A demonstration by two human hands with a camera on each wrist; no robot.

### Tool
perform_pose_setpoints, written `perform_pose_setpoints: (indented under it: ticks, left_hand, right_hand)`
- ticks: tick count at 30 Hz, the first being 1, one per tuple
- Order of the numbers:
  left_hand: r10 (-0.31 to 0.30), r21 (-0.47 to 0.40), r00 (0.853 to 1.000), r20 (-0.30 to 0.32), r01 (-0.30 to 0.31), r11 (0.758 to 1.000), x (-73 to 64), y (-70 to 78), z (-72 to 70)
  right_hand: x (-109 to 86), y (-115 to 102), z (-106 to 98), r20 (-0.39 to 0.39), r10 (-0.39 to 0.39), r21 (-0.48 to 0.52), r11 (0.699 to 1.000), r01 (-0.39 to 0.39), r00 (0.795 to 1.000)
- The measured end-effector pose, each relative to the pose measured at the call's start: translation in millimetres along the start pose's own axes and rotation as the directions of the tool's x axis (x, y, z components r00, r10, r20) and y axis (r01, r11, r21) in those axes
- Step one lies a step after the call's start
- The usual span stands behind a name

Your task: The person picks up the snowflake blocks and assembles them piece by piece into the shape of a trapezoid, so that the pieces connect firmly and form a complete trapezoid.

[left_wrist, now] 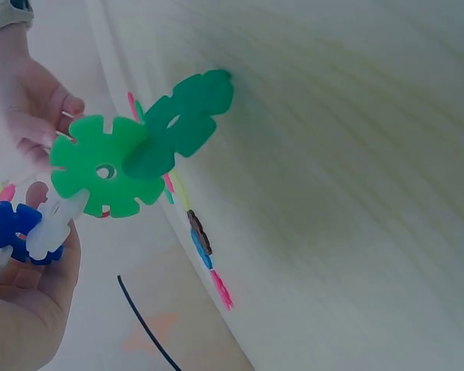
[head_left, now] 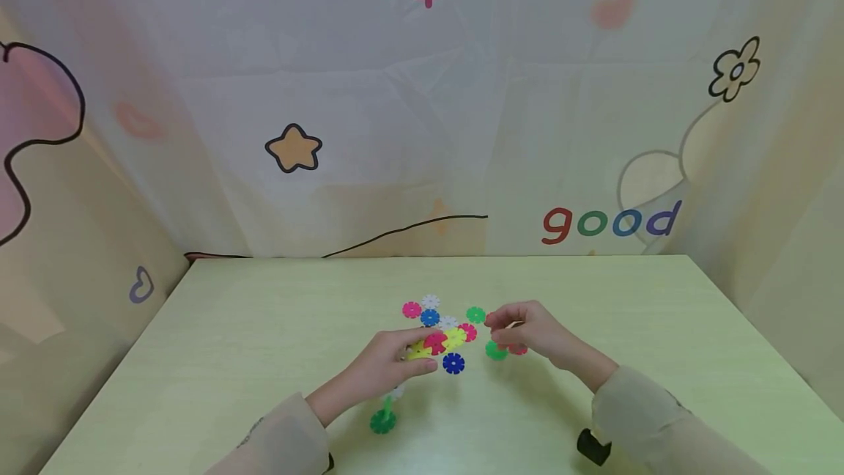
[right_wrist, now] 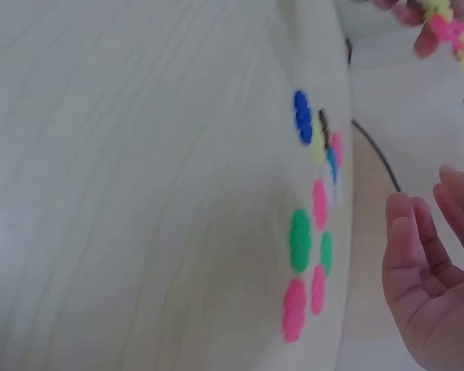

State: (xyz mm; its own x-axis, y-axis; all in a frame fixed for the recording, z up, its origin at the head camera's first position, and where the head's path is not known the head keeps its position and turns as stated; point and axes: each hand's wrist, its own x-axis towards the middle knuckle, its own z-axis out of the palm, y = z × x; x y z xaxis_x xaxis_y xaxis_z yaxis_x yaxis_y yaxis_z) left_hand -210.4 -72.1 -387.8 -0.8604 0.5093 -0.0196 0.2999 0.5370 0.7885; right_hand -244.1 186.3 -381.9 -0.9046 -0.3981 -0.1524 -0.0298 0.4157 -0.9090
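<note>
While the left hand [head_left: 385, 363] holds up a chain of slotted plastic flower discs [head_left: 453, 338] in the lower centre of the frame, its thumb and fingers pinch a yellow-and-pink stretch, presumably because that grip braces the notched joints. The chain is clear of the desk [head_left: 264, 343], and from where I stand its tail runs down below the wrist. The left wrist view shows a blue disc [left_wrist: 14, 224], a white disc [left_wrist: 54, 224] and two green discs [left_wrist: 100, 166] there, likely held in free air so nothing knocks them loose.

Right of centre, the right hand [head_left: 534, 332] hovers over the desk, fingers loosely bent with nothing visible between them; a bit of pink shows by the fingertips, but it seems to lie beyond them.

A dark blue disc [head_left: 453, 363], a bright green disc [head_left: 476, 315], a pink disc [head_left: 412, 310] and others lie flat and spread out mid-frame, perhaps so each colour is easy to spot and lift. Behind them hangs a pale printed curtain [head_left: 395, 94].
</note>
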Motion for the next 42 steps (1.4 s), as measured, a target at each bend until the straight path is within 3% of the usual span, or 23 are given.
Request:
perform_pose_setpoints:
  ticks: [5, 11, 14, 19, 26, 35, 42]
  left_hand:
    - [0.004, 0.006, 1.0, -0.003, -0.004, 1.0, -0.9, 0.5, -1.4]
    - [-0.007, -0.006, 1.0, -0.004, 0.007, 1.0, -1.0, -0.7, -1.9]
    - [-0.017, -0.011, 1.0, -0.002, 0.017, 1.0, -0.7, -1.8, -1.8]
    - [-0.028, -0.015, 1.0, -0.004, 0.027, 1.0, -0.8, -3.9, -1.5]
    - [-0.015, -0.016, 1.0, -0.008, 0.015, 1.0, -1.8, -4.3, -1.2]
    - [-0.014, -0.036, 1.0, -0.005, 0.014, 0.999, -0.7, -6.7, -0.8]
    - [-0.023, -0.032, 1.0, -0.01, 0.023, 0.999, -0.9, -8.0, -0.4]
  right_hand:
    - [11.6, 15.4, -2.5, -0.002, 0.019, -0.138, 0.99, -0.019, 1.0]
    - [22.9, 26.8, 2.6, -0.06, 0.099, -0.307, 0.945, -0.112, 0.993]
    - [25.4, 28.5, 5.2, -0.067, 0.097, -0.368, 0.923, -0.115, 0.993]
    - [28.4, 31.2, 8.8, -0.088, 0.085, -0.452, 0.884, -0.116, 0.992]
    - [31.1, 35.2, 10.0, -0.088, 0.088, -0.499, 0.858, -0.12, 0.992]
    - [29.2, 35.1, 9.7, -0.067, 0.058, -0.497, 0.863, -0.084, 0.996]
    - [25.4, 35.4, 6.8, -0.062, 0.047, -0.429, 0.901, -0.07, 0.997]
